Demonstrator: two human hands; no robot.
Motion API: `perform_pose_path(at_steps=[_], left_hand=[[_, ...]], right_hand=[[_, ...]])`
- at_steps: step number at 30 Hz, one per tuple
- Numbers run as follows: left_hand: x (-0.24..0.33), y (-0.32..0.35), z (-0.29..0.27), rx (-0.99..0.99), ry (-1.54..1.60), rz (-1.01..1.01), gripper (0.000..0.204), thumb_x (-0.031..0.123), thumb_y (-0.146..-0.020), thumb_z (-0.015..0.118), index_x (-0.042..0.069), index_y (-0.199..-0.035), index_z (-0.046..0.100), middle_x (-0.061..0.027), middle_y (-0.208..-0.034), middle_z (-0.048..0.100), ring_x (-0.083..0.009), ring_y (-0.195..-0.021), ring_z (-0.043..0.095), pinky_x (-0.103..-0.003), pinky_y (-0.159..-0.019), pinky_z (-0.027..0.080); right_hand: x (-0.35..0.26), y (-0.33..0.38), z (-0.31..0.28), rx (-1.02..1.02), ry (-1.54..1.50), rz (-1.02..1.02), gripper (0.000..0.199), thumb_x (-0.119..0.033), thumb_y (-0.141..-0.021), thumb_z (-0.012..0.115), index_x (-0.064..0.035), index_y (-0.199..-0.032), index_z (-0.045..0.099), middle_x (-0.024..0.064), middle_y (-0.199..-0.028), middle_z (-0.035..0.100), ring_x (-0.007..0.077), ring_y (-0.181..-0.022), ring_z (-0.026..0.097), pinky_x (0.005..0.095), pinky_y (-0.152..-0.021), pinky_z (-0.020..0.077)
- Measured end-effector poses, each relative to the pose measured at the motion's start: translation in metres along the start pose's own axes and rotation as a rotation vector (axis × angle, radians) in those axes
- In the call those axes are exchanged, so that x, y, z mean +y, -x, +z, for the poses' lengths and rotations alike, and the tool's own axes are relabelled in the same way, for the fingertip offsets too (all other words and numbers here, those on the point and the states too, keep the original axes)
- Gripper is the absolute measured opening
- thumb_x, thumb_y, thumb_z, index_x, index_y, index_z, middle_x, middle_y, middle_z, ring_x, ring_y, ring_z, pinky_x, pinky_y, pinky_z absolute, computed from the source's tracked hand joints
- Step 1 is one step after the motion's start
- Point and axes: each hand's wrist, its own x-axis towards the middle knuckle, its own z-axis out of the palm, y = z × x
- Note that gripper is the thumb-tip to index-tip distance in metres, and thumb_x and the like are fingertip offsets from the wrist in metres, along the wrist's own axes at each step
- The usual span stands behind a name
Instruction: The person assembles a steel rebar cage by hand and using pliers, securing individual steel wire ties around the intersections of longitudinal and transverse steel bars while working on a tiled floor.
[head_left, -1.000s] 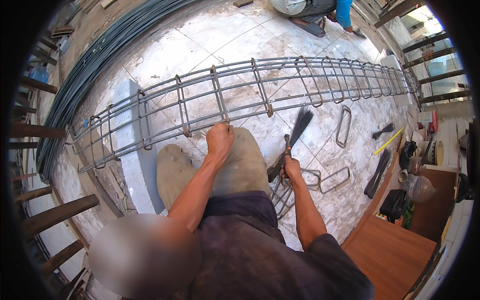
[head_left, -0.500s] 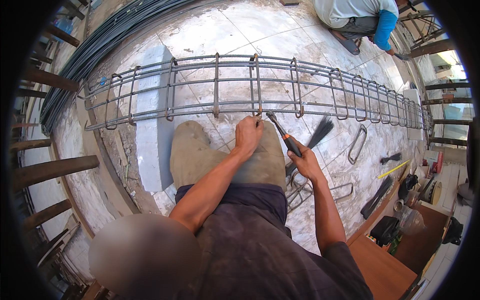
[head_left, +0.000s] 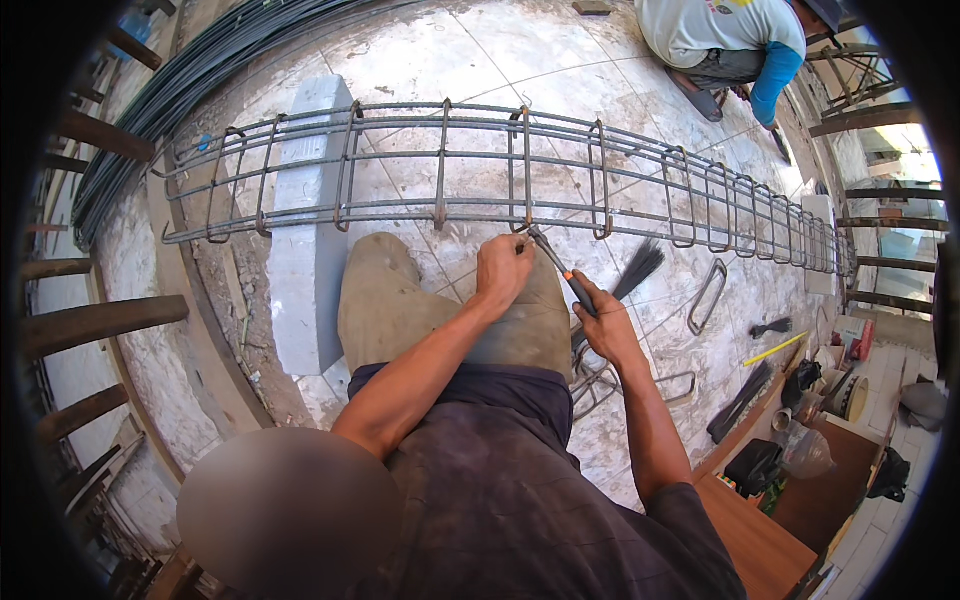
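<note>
A long cage of steel reinforcing bars [head_left: 440, 170] with square stirrups stretches across in front of my knees. My left hand [head_left: 503, 268] is closed just under its near lower bar, pinching what looks like thin tie wire, mostly hidden by the fingers. Pincers [head_left: 553, 255] with black and orange handles are gripped in my right hand [head_left: 608, 322]. Their jaws point up and left, close to the left fingertips and the near bar at a stirrup. Beside the pincers, a brush-like bundle of dark cut wires [head_left: 640, 268] lies by my right thigh.
White blocks [head_left: 305, 290] support the cage at both ends. Loose stirrups [head_left: 712, 302] lie on the tiles to the right. Long steel bars [head_left: 190, 105] are bundled at far left. A co-worker [head_left: 715, 35] squats at far right. A brown wooden cabinet [head_left: 750, 530] stands near right.
The pincers' jaws have moved in toward my left fingertips and the bar, and my right hand has shifted slightly. My view has shifted a little. Both hands keep their grips.
</note>
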Motion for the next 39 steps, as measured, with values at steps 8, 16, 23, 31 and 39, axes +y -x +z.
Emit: perform_pose_path(at_steps=[8,16,23,31,39], left_hand=[[-0.012,-0.002,0.003,0.064,0.059,0.039,0.032,0.024,-0.089,0.069,-0.003,-0.104,0.078,-0.0304,-0.090,0.071,-0.0440,-0.085,0.073,-0.048,-0.078,0.056],[-0.003,-0.002,0.003,-0.027,0.181,-0.175,0.033,0.027,-0.089,0.071,-0.005,-0.098,0.079,-0.0206,-0.071,0.073,-0.0256,-0.064,0.073,-0.039,-0.065,0.055],[-0.024,0.003,0.018,-0.049,0.532,-0.459,0.045,0.037,-0.098,0.070,-0.005,-0.111,0.071,-0.0091,-0.091,0.073,-0.0153,-0.076,0.070,-0.032,-0.066,0.056],[-0.004,0.008,0.024,-0.410,0.962,-0.681,0.033,0.041,-0.101,0.068,0.008,-0.100,0.065,-0.0048,-0.088,0.068,-0.0192,-0.085,0.071,-0.032,-0.076,0.056],[-0.007,0.005,0.020,-0.442,1.041,-0.718,0.034,0.044,-0.100,0.069,0.010,-0.100,0.066,-0.0037,-0.088,0.069,-0.0182,-0.083,0.070,-0.032,-0.075,0.055]], right_hand=[[-0.027,0.003,-0.006,0.044,0.118,-0.063,0.061,-0.010,-0.096,0.064,-0.0156,-0.155,0.049,0.0287,-0.100,0.066,0.0470,-0.096,0.065,0.0511,-0.087,0.0493],[-0.001,-0.001,0.007,0.044,0.007,-0.090,0.061,-0.009,-0.094,0.063,-0.0157,-0.153,0.050,0.0319,-0.105,0.068,0.0488,-0.100,0.067,0.0509,-0.089,0.0523],[-0.015,0.001,0.017,-0.154,-0.307,0.168,0.037,-0.020,-0.100,0.063,-0.0024,-0.133,0.063,0.0222,-0.102,0.073,0.0357,-0.096,0.071,0.0412,-0.088,0.0518],[-0.011,0.004,0.015,-0.129,-0.380,0.113,0.036,-0.020,-0.102,0.062,0.0021,-0.130,0.064,0.0121,-0.100,0.073,0.0171,-0.094,0.065,0.0343,-0.088,0.0513],[-0.030,0.001,0.003,-0.221,-0.553,0.190,0.032,-0.024,-0.104,0.063,0.0008,-0.125,0.062,0.0039,-0.090,0.066,0.0122,-0.077,0.060,0.0293,-0.068,0.0503]])
